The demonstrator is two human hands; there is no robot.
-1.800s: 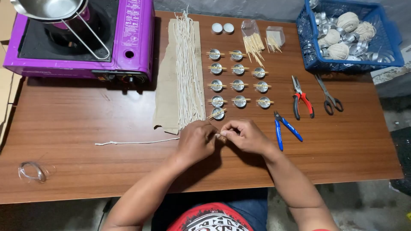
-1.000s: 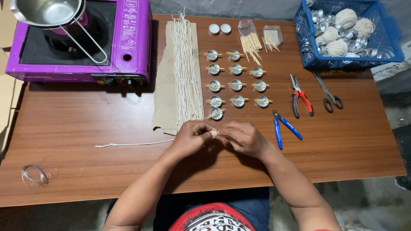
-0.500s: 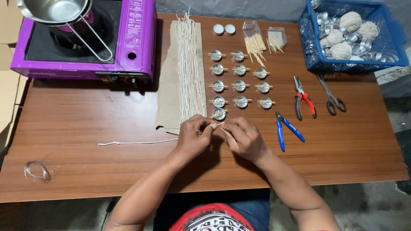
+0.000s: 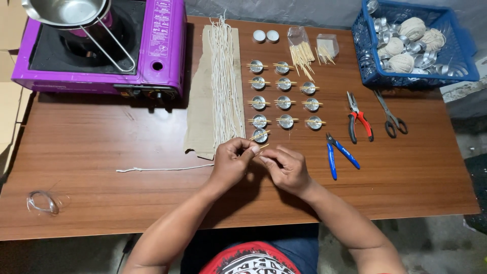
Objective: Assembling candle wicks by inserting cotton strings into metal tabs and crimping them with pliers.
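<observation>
— Both of my hands have crept a little up the surface [image 4: 101, 152] since a moment ago, toward the nearest small metal cup [image 4: 261, 135], and the thin wooden stick [image 4: 262, 147] now angles up between them.

— What are they holding?

— My left hand [image 4: 231, 165] is curled closed, thumb and fingertips pinched on one end of the stick. My right hand [image 4: 286, 170] is closed on the other end; I think a bit of white wick sits in that pinch too, but it is too small to tell.

— So which step is this?

— By my reckoning, fitting a stick and wick for that last cup, which lies just beyond my fingers at the bottom of the left column. Next comes a small, steady reach forward to lay the stick across its rim.

— And further out?

— Blue cutters [image 4: 340, 155] to my right, then the rows of finished cups [image 4: 284, 99], the bundle of cut wicks [image 4: 223, 76] on cardboard, red pliers [image 4: 359, 122], and, farthest, the purple stove [image 4: 101, 48] and blue basket [image 4: 456, 71].
</observation>
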